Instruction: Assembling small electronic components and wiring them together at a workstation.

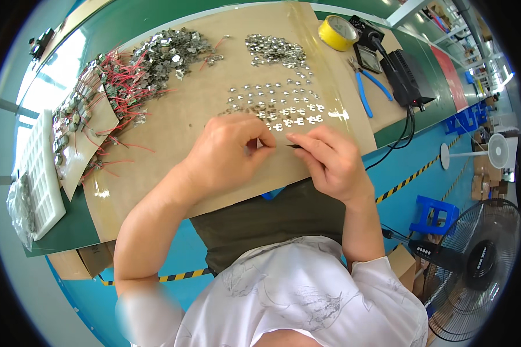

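My left hand (231, 149) hovers over the near part of the brown-covered work surface, thumb and forefinger pinched together. Whatever lies between those fingertips is too small or hidden to make out. Facing it, my right hand (334, 161) pinches a thin dark pointed piece (294, 146), perhaps a tool tip; its kind does not show. The two hands are a short gap apart. Just beyond them, small shiny metal parts (300, 120) lie in loose rows, some flat and forked, others small and peaked. A heap of similar metal parts (275, 50) sits farther back.
At the left spreads a large pile of metal pieces (171, 51) with red wires (121, 72). A white tray (43, 179) stands at the left edge. On the right are yellow tape (337, 33), blue-handled pliers (363, 95) and a black device (407, 78) with cables.
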Motion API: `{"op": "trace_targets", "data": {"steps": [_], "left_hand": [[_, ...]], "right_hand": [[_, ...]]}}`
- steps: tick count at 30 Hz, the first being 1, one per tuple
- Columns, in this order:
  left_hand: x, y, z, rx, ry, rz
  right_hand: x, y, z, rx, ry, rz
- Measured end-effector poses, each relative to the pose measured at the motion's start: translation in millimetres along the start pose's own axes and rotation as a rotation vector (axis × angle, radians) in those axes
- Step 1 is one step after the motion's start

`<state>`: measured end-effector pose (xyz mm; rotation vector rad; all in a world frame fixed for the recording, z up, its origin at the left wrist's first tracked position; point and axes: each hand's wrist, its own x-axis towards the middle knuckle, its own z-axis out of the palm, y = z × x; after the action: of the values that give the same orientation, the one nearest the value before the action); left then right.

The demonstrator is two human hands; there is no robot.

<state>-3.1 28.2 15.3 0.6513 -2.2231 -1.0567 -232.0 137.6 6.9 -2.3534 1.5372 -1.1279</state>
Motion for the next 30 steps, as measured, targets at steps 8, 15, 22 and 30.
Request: {"op": "trace_targets", "data": {"steps": [8, 15, 22, 30], "left_hand": [[-1.8, 0.8, 5.5, 0.021, -0.149, -0.013], [-1.7, 0.6, 5.2, 0.027, -0.140, -0.002], [-2.1, 0.9, 3.5, 0.024, -0.140, 0.008], [-2.8, -1.0, 3.7, 0.032, -0.142, 0.014]], "right_hand": [[-5.7, -10.3, 3.6, -0.044, -0.014, -0.034], [-7.0, -11.7, 3.7, -0.058, -0.026, -0.018], [-7.2, -11.3, 4.3, -0.058, -0.038, -0.035], [-6.3, -12.5, 4.6, -0.064, -0.045, -0.043]]}}
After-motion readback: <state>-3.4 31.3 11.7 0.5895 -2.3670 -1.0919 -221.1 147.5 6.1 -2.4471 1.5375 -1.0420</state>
